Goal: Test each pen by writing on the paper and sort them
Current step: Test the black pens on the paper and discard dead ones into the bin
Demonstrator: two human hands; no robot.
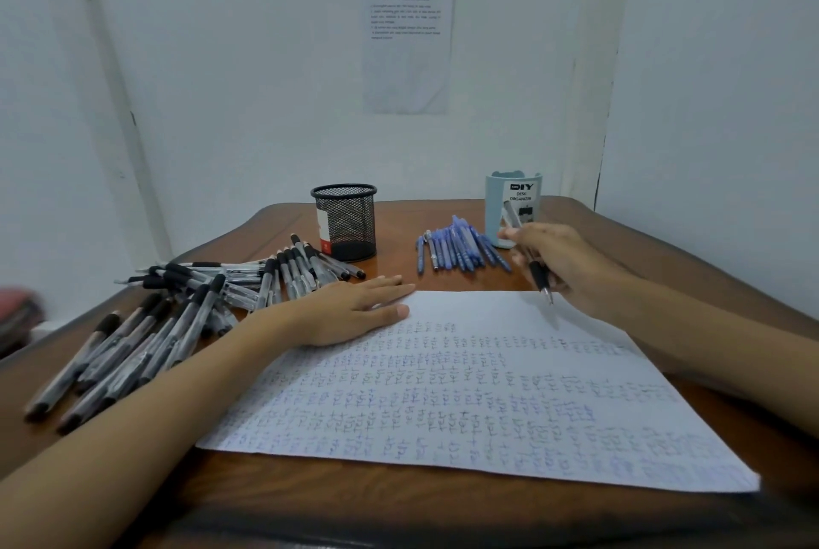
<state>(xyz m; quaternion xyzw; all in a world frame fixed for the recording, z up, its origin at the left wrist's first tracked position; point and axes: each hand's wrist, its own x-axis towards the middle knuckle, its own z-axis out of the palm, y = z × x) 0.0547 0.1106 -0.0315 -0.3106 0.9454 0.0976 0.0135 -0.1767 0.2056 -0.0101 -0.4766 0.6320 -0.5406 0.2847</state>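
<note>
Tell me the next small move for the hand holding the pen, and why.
Probably lower the pen in the right hand until its tip meets the blank strip at the top of the paper and make a short mark. The tip points down over that strip, and the left hand lies flat on the sheet's corner.
</note>
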